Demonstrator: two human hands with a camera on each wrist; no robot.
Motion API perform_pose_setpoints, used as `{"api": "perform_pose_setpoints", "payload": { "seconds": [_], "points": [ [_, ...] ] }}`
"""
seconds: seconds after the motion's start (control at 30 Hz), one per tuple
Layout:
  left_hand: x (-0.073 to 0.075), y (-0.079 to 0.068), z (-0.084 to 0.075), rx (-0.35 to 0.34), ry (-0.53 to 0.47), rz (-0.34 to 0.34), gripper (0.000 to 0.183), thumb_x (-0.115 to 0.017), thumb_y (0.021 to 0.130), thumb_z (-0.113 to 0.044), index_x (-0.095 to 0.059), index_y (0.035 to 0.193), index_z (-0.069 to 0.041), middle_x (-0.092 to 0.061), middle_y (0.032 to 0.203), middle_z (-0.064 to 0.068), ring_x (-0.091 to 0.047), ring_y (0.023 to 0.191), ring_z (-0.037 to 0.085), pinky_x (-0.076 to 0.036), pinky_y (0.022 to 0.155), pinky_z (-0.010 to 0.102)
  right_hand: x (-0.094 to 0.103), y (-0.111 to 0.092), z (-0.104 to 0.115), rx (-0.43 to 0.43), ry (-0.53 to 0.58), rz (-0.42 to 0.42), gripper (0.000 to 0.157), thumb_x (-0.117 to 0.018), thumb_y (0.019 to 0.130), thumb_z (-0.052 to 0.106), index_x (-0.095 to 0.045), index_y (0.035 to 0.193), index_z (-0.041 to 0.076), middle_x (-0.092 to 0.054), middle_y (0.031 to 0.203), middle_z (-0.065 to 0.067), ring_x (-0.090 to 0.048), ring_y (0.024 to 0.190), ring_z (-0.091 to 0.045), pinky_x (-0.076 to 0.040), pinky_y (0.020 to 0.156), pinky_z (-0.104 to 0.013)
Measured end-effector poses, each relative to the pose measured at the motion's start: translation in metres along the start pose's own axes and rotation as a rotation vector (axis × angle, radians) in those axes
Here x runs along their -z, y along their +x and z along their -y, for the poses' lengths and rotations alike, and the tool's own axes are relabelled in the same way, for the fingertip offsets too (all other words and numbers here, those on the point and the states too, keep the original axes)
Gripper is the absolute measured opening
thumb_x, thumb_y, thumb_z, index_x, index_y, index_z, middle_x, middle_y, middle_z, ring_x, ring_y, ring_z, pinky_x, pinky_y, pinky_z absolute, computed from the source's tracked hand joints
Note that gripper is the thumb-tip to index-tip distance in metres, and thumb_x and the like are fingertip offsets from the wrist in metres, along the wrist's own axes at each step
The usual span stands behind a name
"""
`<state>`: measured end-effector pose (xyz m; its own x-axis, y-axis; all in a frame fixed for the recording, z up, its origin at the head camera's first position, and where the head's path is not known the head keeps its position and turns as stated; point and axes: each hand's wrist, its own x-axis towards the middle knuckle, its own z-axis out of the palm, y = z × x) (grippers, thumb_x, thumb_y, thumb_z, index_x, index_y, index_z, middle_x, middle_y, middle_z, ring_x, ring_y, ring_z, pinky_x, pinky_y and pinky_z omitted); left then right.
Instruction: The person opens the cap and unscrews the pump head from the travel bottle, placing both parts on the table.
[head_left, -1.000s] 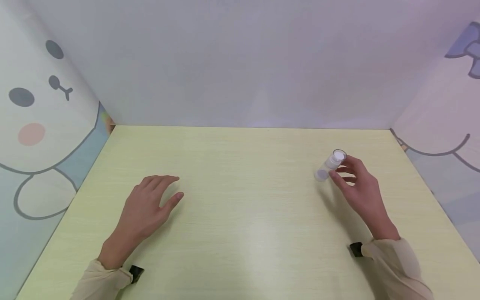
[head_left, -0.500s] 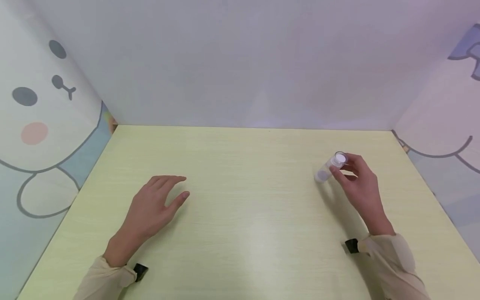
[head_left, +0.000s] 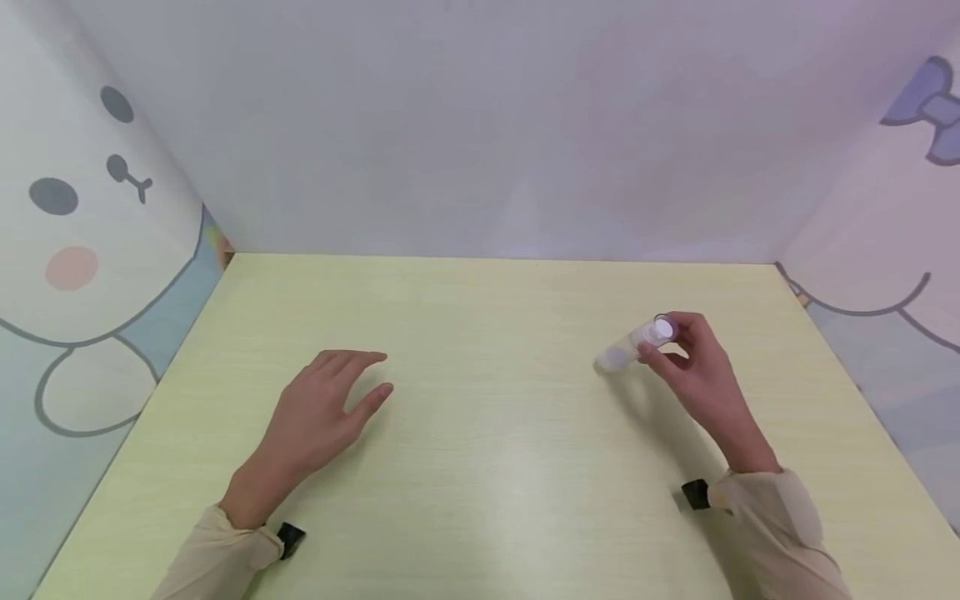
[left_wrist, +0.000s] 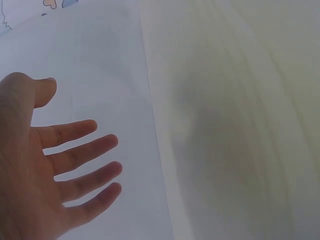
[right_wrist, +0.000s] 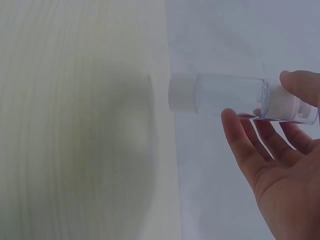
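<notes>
A small clear cylindrical bottle [head_left: 618, 357] leans over the right part of the table, its cap end up and to the right. In the right wrist view the bottle [right_wrist: 227, 94] has a whitish base, a see-through body, a white collar and a clear cap. My right hand [head_left: 703, 379] holds it near the capped end, the thumb on one side and the fingers on the other. Whether the base touches the table, I cannot tell. My left hand [head_left: 317, 415] hovers at the left with nothing in it; the left wrist view shows its fingers [left_wrist: 85, 152] spread and fairly straight.
The pale wooden table [head_left: 465, 450] ends at a plain grey-white back wall [head_left: 480, 133]. Side panels with cartoon animals, such as the left panel [head_left: 82, 325], flank it. Dark small devices, one of them a left wrist device [head_left: 291, 540], sit at both cuffs.
The right hand has moved a little left with the bottle, which now lies at a flatter tilt, its base swung left. My left hand has drifted slightly right, still holding nothing.
</notes>
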<state>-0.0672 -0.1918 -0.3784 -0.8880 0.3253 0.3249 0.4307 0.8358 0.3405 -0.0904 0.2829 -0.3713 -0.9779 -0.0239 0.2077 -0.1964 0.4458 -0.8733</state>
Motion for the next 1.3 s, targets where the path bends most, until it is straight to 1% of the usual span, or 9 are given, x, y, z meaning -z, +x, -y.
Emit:
{"api": "perform_pose_setpoints", "payload": {
  "seconds": [0.1,0.23,0.5,0.7,0.8,0.87,1.03,1.17,1.3],
  "points": [
    [-0.001,0.003,-0.004,-0.017,-0.006,-0.004,0.039,-0.069,0.1,-0.036,-0.068,0.132,-0.015,-0.071,0.128,0.006,-0.062,0.124,0.03,-0.057,0.091,0.053,-0.003,-0.001,0.005,0.068,0.152,0.065,0.038,-0.064,0.099,-0.005,-0.046,0.131,0.005,-0.056,0.121,0.002,-0.062,0.106,-0.003,-0.058,0.087,-0.014],
    [-0.002,0.007,-0.01,-0.043,-0.015,-0.009,0.038,-0.07,0.1,-0.036,-0.068,0.132,-0.016,-0.071,0.128,0.004,-0.062,0.123,0.029,-0.057,0.092,0.052,-0.005,-0.004,0.014,0.141,0.295,0.123,0.042,-0.06,0.097,-0.015,-0.044,0.135,-0.005,-0.058,0.124,-0.003,-0.064,0.105,-0.009,-0.061,0.087,-0.02],
    [-0.001,0.011,-0.019,-0.078,-0.024,-0.023,0.04,-0.07,0.099,-0.039,-0.068,0.132,-0.016,-0.071,0.127,0.003,-0.062,0.124,0.028,-0.058,0.092,0.05,-0.008,-0.013,0.039,0.205,0.317,0.196,0.043,-0.058,0.095,-0.02,-0.044,0.134,-0.009,-0.06,0.125,-0.007,-0.062,0.106,-0.012,-0.059,0.09,-0.019],
    [0.0,0.013,-0.027,-0.082,-0.031,-0.004,0.041,-0.069,0.1,-0.04,-0.067,0.133,-0.017,-0.071,0.128,0.002,-0.062,0.124,0.027,-0.058,0.093,0.049,-0.012,-0.018,0.048,0.208,0.229,0.23,0.044,-0.06,0.096,-0.016,-0.046,0.136,-0.004,-0.061,0.127,-0.004,-0.06,0.105,-0.011,-0.056,0.084,-0.017],
    [0.0,0.015,-0.031,-0.098,-0.035,-0.009,0.041,-0.07,0.099,-0.04,-0.067,0.133,-0.018,-0.071,0.128,0.001,-0.062,0.124,0.026,-0.058,0.093,0.047,-0.014,-0.02,0.049,0.193,0.181,0.251,0.044,-0.062,0.096,-0.013,-0.046,0.136,-0.002,-0.06,0.13,-0.005,-0.06,0.107,-0.011,-0.056,0.084,-0.017],
    [0.0,0.017,-0.034,-0.109,-0.037,-0.014,0.041,-0.07,0.099,-0.041,-0.067,0.133,-0.018,-0.071,0.128,0.001,-0.062,0.125,0.025,-0.058,0.094,0.047,-0.015,-0.02,0.051,0.187,0.179,0.266,0.044,-0.063,0.096,-0.012,-0.046,0.134,-0.001,-0.06,0.131,-0.006,-0.06,0.109,-0.012,-0.056,0.083,-0.018],
    [0.002,0.021,-0.043,-0.131,-0.044,-0.014,0.043,-0.07,0.099,-0.041,-0.066,0.135,-0.018,-0.07,0.128,-0.001,-0.061,0.125,0.024,-0.058,0.094,0.046,-0.019,-0.023,0.056,0.194,0.294,0.325,0.039,-0.062,0.094,-0.017,-0.044,0.126,-0.004,-0.061,0.131,-0.009,-0.061,0.112,-0.015,-0.055,0.085,-0.019],
    [0.004,0.024,-0.053,-0.167,-0.058,-0.015,0.043,-0.07,0.099,-0.04,-0.065,0.135,-0.018,-0.07,0.127,-0.003,-0.061,0.124,0.022,-0.058,0.093,0.044,-0.023,-0.025,0.06,0.257,0.4,0.358,0.038,-0.06,0.09,-0.024,-0.042,0.121,-0.008,-0.063,0.129,-0.012,-0.063,0.112,-0.019,-0.055,0.086,-0.02],
    [0.006,0.029,-0.067,-0.218,-0.077,-0.027,0.045,-0.07,0.098,-0.042,-0.065,0.136,-0.019,-0.07,0.128,-0.004,-0.061,0.124,0.02,-0.058,0.095,0.042,-0.027,-0.027,0.065,0.31,0.449,0.383,0.039,-0.059,0.089,-0.026,-0.043,0.12,-0.009,-0.064,0.128,-0.015,-0.065,0.113,-0.022,-0.055,0.087,-0.022]
  ]
}}
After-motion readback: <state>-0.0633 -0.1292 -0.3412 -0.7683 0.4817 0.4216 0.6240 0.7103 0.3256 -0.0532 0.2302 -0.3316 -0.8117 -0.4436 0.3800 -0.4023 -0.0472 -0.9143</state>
